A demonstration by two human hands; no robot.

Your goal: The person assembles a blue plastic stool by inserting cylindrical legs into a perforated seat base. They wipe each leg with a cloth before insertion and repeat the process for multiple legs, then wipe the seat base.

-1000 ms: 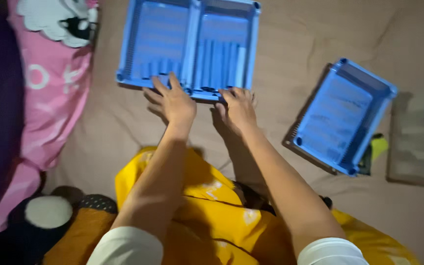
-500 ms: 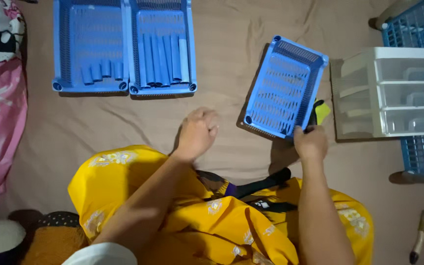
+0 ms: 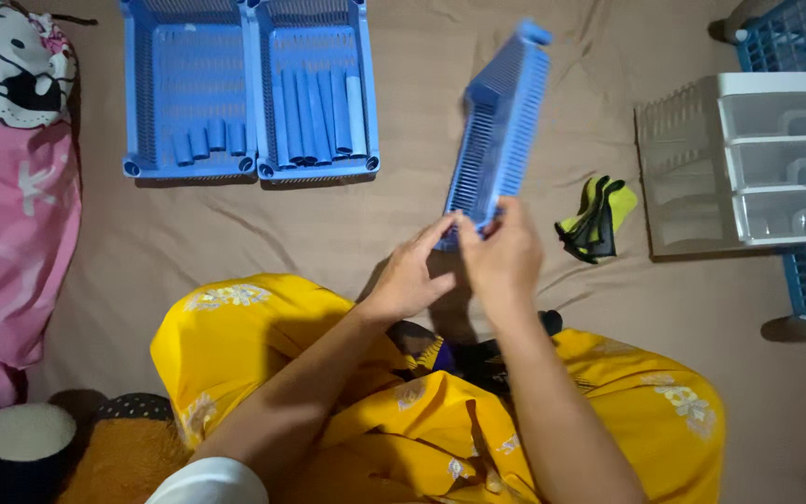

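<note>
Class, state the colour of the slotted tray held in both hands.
Blue; the slotted tray shows best in the head view.

Three blue trays (image 3: 501,121), one drawer unit (image 3: 748,163), two hands (image 3: 501,257)

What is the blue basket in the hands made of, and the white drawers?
The blue slotted rectangular basket looks like moulded plastic, matte: even colour, thin ribs, open slots. The small white drawer unit seems plastic too, with cloudy see-through drawer fronts.
</note>
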